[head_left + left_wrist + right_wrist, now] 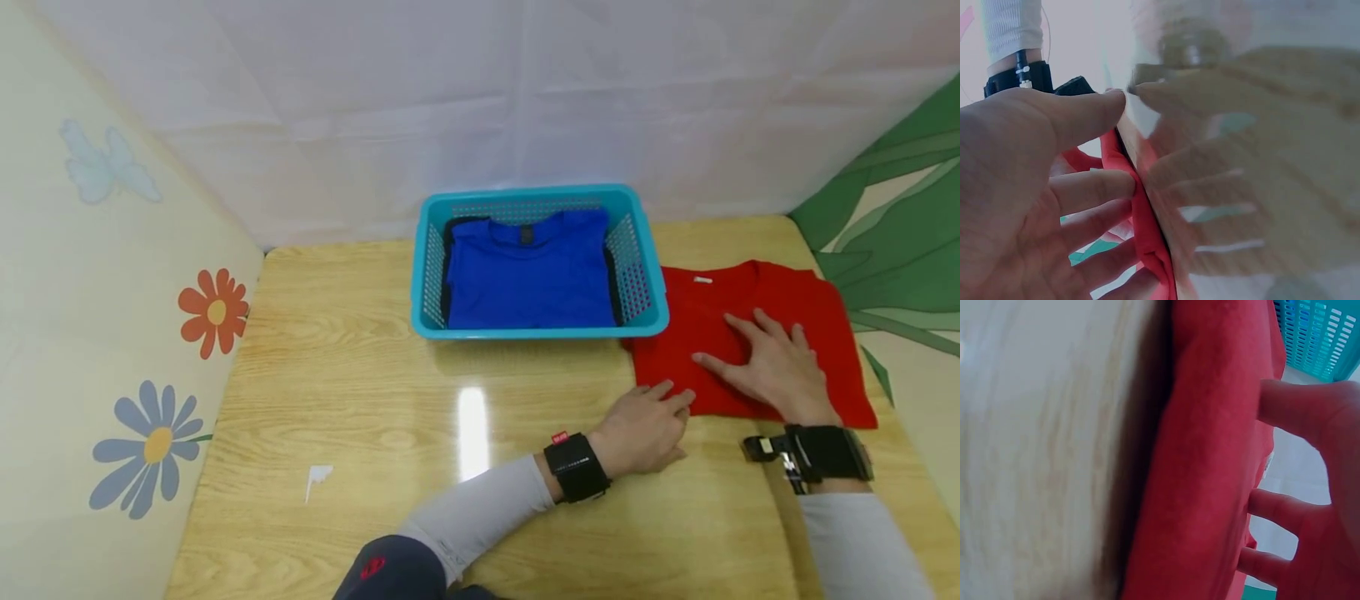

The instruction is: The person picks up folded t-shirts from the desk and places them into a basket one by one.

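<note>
Beside the turquoise basket (542, 334) on the worktop (345, 358), my left hand (642, 427) and right hand (780, 371), both loosely extended, touch the red shirt (697, 321), which could, I judge, ruck up if either drags.

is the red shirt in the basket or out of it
Out: the red shirt lies on the table, the right hand touching it.

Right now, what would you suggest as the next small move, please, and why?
Perhaps slip the left hand under the near-left corner of the red garment: that hand is at the corner, the right hand rests on top, and the garment lies outside the turquoise basket holding a blue garment.
</note>
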`<state>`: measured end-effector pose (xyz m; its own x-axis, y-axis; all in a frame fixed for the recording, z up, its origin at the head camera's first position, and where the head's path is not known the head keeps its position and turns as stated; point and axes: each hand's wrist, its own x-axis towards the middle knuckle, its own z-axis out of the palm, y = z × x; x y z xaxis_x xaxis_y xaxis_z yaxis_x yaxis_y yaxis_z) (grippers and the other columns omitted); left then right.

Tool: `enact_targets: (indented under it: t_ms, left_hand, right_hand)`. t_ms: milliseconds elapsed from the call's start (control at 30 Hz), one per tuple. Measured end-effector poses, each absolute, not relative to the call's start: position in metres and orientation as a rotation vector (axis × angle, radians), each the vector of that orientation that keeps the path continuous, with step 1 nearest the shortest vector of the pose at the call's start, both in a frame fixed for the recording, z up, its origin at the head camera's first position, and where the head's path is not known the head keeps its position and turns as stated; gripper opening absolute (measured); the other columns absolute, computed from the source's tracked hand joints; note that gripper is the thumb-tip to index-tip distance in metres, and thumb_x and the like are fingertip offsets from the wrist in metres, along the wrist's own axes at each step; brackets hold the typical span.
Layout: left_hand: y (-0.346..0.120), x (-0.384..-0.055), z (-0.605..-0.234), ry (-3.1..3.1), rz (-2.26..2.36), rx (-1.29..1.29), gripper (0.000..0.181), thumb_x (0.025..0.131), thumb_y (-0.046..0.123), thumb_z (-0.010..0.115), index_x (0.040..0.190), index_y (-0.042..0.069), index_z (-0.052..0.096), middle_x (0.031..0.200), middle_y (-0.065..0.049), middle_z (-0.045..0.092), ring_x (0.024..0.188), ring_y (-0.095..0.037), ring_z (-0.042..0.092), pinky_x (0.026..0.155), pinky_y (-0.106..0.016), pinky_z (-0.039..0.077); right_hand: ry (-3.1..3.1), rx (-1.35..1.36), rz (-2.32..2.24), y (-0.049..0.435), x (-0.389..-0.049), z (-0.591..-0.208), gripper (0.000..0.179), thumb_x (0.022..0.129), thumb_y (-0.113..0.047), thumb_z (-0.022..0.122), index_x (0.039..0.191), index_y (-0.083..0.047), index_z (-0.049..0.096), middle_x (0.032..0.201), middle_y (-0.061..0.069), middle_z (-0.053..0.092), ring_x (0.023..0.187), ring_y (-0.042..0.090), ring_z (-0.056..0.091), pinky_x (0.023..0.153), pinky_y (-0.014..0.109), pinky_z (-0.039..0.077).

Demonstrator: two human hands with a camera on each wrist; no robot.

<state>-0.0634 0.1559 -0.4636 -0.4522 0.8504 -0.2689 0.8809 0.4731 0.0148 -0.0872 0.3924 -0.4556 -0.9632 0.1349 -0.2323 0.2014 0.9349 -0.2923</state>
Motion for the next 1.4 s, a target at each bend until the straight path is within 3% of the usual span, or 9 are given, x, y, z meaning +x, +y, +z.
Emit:
enact_targets:
  t_ms: [167, 533, 867, 1000, 1167, 1300, 1400]
  left_hand:
    - [0.153, -0.058, -0.463, 2.470, -0.212, 1.489, 0.065, 0.103, 0.066, 0.048, 0.160, 0.034, 0.041, 0.173, 0.012, 0.023, 0.159, -0.013, 0.026, 0.127, -0.030, 0.030]
    - [0.151, -0.039, -0.461, 2.452, -0.174, 1.498, 0.064, 0.100, 0.073, 0.043, 0.153, 0.038, 0.051, 0.171, 0.013, 0.028, 0.157, -0.013, 0.031, 0.125, -0.030, 0.034]
    - [0.147, -0.016, -0.458, 2.387, -0.136, 1.521, 0.041, 0.100, 0.069, 0.051, 0.128, 0.046, 0.072, 0.168, 0.011, 0.034, 0.155, -0.016, 0.034, 0.120, -0.031, 0.040]
    - [0.147, -0.011, -0.456, 2.384, -0.122, 1.531, 0.039, 0.100, 0.068, 0.053, 0.125, 0.046, 0.073, 0.167, 0.010, 0.037, 0.154, -0.017, 0.036, 0.117, -0.030, 0.043]
    - [0.145, -0.009, -0.455, 2.388, -0.074, 1.578, 0.039, 0.098, 0.068, 0.056, 0.117, 0.041, 0.077, 0.156, 0.010, 0.048, 0.140, -0.013, 0.048, 0.108, -0.028, 0.049]
    - [0.142, -0.008, -0.455, 2.353, 0.012, 1.609, 0.032, 0.098, 0.066, 0.059, 0.109, 0.042, 0.077, 0.143, 0.017, 0.055, 0.124, -0.008, 0.053, 0.102, -0.025, 0.047]
    - [0.140, -0.009, -0.457, 2.313, 0.070, 1.603, 0.032, 0.100, 0.063, 0.059, 0.117, 0.042, 0.074, 0.140, 0.020, 0.056, 0.122, -0.006, 0.051, 0.100, -0.023, 0.045]
  right_hand:
    - [2.892, 0.248, -0.460, 0.391, -0.081, -0.455, 0.105, 0.094, -0.072, 0.059, 0.164, -0.002, 0.023, 0.166, 0.040, 0.006, 0.145, 0.075, -0.005, 0.102, 0.093, 0.009]
    - [2.881, 0.237, -0.435, 0.386, -0.062, -0.454, 0.106, 0.093, -0.072, 0.061, 0.163, -0.001, 0.025, 0.164, 0.041, 0.008, 0.143, 0.076, -0.002, 0.099, 0.094, 0.012]
    - [2.855, 0.243, -0.343, 0.379, -0.042, -0.451, 0.108, 0.089, -0.074, 0.064, 0.159, 0.002, 0.030, 0.158, 0.045, 0.015, 0.139, 0.076, 0.008, 0.092, 0.095, 0.021]
    - [2.861, 0.238, -0.320, 0.378, -0.036, -0.450, 0.108, 0.089, -0.074, 0.064, 0.158, 0.002, 0.031, 0.157, 0.045, 0.017, 0.139, 0.076, 0.010, 0.091, 0.095, 0.022]
    - [2.859, 0.242, -0.302, 0.376, -0.028, -0.450, 0.108, 0.088, -0.074, 0.066, 0.157, 0.003, 0.034, 0.157, 0.045, 0.016, 0.138, 0.076, 0.010, 0.090, 0.095, 0.023]
    - [2.856, 0.250, -0.286, 0.373, -0.019, -0.450, 0.108, 0.086, -0.074, 0.067, 0.155, 0.004, 0.036, 0.156, 0.045, 0.017, 0.137, 0.076, 0.012, 0.090, 0.094, 0.025]
    - [2.854, 0.258, -0.272, 0.369, -0.011, -0.452, 0.108, 0.086, -0.074, 0.068, 0.154, 0.003, 0.037, 0.155, 0.045, 0.018, 0.136, 0.076, 0.014, 0.089, 0.094, 0.027]
